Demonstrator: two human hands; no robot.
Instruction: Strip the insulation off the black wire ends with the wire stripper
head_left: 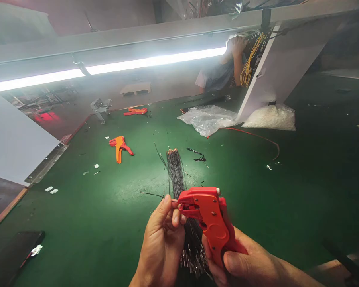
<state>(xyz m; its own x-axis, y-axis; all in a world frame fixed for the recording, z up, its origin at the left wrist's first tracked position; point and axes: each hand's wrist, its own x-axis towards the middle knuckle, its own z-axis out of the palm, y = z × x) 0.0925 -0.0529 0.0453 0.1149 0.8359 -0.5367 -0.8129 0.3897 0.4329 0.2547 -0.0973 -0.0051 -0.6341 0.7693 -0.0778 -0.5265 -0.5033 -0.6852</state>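
Above green desk (92, 223), pinching thin wire (151, 194) in left grip (164, 229), clasping red tool (214, 223) in right grip (242, 255); may nick wire if misaligned.

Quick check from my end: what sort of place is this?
Probably a wiring workshop: bundled wires lie on a green bench under a strip light, and the right hand grips a wire stripper.

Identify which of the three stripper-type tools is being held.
The red-and-orange tool gripped in the right hand, nearest the camera; the middle one and the far-edge one lie on the green tabletop.
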